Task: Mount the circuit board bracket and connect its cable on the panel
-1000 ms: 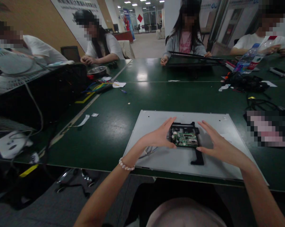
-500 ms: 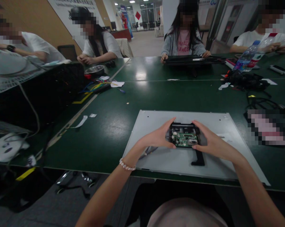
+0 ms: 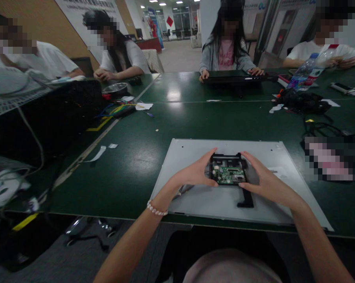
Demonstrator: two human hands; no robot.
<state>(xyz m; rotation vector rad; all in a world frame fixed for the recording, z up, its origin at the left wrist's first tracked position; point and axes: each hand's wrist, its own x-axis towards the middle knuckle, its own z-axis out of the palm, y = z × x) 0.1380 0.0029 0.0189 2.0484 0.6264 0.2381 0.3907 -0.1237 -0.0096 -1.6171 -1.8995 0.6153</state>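
Note:
A black plastic bracket (image 3: pixel 248 198) carrying a green circuit board (image 3: pixel 229 175) rests on or just over a flat light-grey panel (image 3: pixel 201 204). My left hand (image 3: pixel 199 171) grips the bracket's left side, thumb at the near edge and fingers at the far corner. On the opposite side my right hand (image 3: pixel 261 179) grips it the same way. From the bracket, a black arm reaches toward me over the panel. Grey cables (image 3: pixel 183 190) lie partly under my left hand. Whether the bracket touches the panel everywhere is hidden.
The panel lies at the near edge of a green table (image 3: pixel 121 173). Paper scraps (image 3: pixel 99 154) are to its left. A phone-like object (image 3: pixel 327 161) and black cables (image 3: pixel 327 129) lie right. Several people sit across, one holding a dark flat panel (image 3: pixel 233 77).
The view has shifted slightly, so the table scene sits a little further left. Both hands keep their hold on the bracket, which stays in about the same place on the panel.

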